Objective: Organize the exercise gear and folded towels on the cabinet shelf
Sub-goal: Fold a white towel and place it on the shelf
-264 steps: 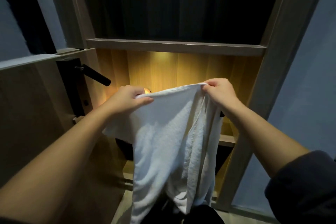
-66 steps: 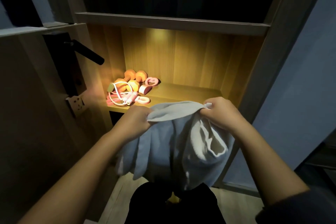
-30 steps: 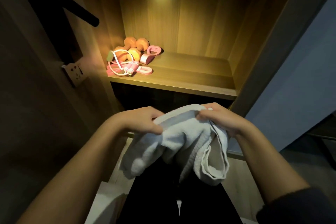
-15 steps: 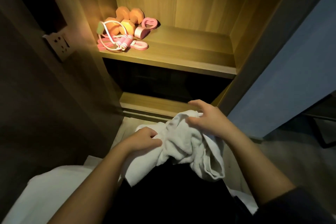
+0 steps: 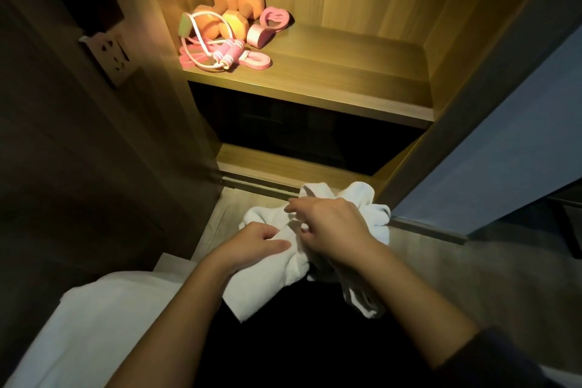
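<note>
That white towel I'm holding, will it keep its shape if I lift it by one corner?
Probably not: the towel is bunched and sags below the left hand and right hand, so it looks floppy. A loose grip holds it, so it is likely light.

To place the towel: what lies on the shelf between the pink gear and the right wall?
Nothing; the head view shows bare shelf from the pink gear to the right wall.

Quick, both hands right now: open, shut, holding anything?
Left hand: closed, gripping the white towel.
Right hand: closed, fingers curled into the same towel.
</note>
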